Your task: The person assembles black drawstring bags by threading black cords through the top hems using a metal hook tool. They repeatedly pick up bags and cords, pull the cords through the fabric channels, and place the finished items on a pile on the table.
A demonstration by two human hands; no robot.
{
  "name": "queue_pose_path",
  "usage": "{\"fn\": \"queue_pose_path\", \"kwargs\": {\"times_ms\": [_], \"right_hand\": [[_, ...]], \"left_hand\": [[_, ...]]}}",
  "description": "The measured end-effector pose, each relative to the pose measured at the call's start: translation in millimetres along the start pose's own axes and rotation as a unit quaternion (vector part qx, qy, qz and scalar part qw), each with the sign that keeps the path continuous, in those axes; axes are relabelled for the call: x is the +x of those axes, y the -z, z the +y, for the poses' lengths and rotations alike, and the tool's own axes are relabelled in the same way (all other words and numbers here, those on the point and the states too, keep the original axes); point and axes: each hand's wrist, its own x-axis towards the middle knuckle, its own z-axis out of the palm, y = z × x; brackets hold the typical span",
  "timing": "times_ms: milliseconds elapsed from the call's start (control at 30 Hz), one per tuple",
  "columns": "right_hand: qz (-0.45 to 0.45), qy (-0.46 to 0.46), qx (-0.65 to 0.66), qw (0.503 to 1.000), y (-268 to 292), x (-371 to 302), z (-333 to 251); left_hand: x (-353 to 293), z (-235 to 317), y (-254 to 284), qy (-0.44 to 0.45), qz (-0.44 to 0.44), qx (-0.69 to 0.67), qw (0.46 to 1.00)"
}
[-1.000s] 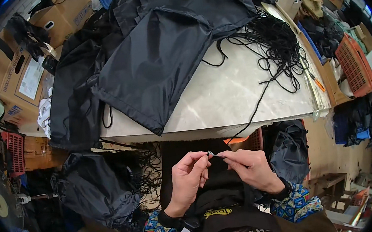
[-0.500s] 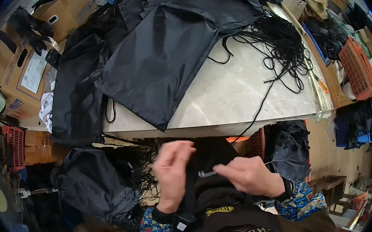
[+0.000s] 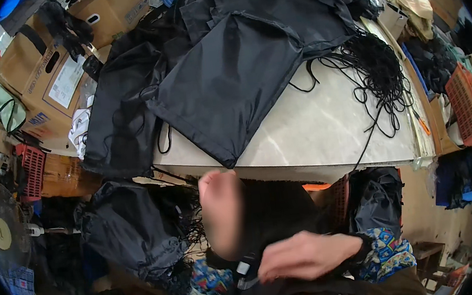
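Observation:
Blurred by motion, my left hand (image 3: 222, 207) is raised at the table's front edge, just below the hanging corner of a black fabric drawstring bag (image 3: 229, 84). Its fingers are too smeared to read. Low in front of my apron, my right hand (image 3: 306, 256) is closed, fingers pressed together and pointing left. A small pale curved hook (image 3: 249, 283) shows beside its fingertips. More black bags lie piled under and behind the top one. Black cords (image 3: 378, 67) are heaped to the right of the pile.
The pale tabletop (image 3: 326, 120) carries an orange-handled tool (image 3: 422, 124) at its right edge. Bundled black bags (image 3: 132, 229) sit below on the left, others (image 3: 376, 201) on the right. A fan (image 3: 1, 232), cardboard boxes (image 3: 45, 82) and a red crate (image 3: 467, 103) stand around.
My left hand has risen slightly toward the table's edge. My right hand has dropped toward my lap with the hook. The view has shifted, so the table sits further right.

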Motion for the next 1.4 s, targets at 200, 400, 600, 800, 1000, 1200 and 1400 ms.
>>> {"fn": "queue_pose_path", "kwargs": {"times_ms": [200, 400, 600, 800, 1000, 1200, 1400], "right_hand": [[0.376, -0.121, -0.314, 0.864, 37, -7, 28], [0.373, -0.091, -0.419, 0.823, 52, -1, 58], [0.379, -0.106, -0.431, 0.812, 54, -5, 53], [0.313, -0.148, -0.483, 0.804, 42, -11, 29], [0.283, -0.169, -0.538, 0.776, 37, -6, 27], [0.281, -0.190, -0.561, 0.755, 32, 1, 23], [0.272, -0.190, -0.564, 0.756, 33, -1, 25]], "left_hand": [[23, 16, -23, 0.152, -0.136, -0.087, 0.975], [-4, 25, -33, 0.203, -0.205, -0.136, 0.948], [-4, 29, -32, 0.279, -0.190, -0.229, 0.913], [-4, 26, -36, 0.286, -0.163, -0.206, 0.922], [-14, 23, -38, 0.242, -0.190, -0.192, 0.932], [-17, 22, -38, 0.270, -0.162, -0.284, 0.906], [-19, 18, -38, 0.266, -0.174, -0.239, 0.918]]}}
